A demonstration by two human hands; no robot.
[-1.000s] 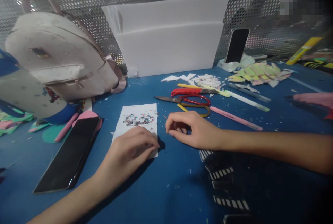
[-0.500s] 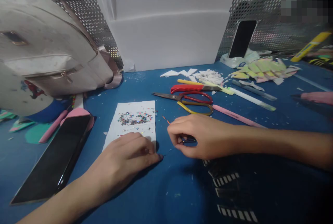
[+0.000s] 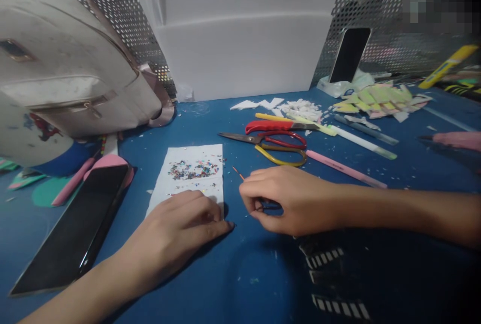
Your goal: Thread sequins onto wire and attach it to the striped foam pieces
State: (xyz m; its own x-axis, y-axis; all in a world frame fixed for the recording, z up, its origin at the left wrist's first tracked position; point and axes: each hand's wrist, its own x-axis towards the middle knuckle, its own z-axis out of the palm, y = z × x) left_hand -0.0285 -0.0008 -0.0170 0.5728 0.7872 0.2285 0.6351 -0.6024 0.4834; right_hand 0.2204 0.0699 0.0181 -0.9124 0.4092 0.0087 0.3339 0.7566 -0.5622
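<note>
My left hand [image 3: 184,228] rests over the near edge of a white paper sheet [image 3: 161,186]. Its fingers are curled and the thumb points right; anything under them is hidden. Small multicoloured sequin-like bits [image 3: 195,168] are scattered on the paper. To the right, my right hand [image 3: 285,198] is closed in a pinch close to the blue table [image 3: 255,274]. What lies between its fingertips is too small to make out. A thin orange stick [image 3: 238,173] shows just beyond its knuckles. Red-and-yellow-handled scissors [image 3: 281,146] lie behind that hand.
A dark phone [image 3: 71,233] lies at left, near a pale backpack [image 3: 75,63]. A red-handled cutter [image 3: 270,126], a pink pen [image 3: 341,168] and a pile of white paper bits [image 3: 302,110] lie behind. Another phone [image 3: 349,55] leans upright at the back right. A white board [image 3: 244,38] stands behind.
The view has shifted slightly. Both hands keep nearly the same places and poses, with the right fingertips drawn slightly closer together.
</note>
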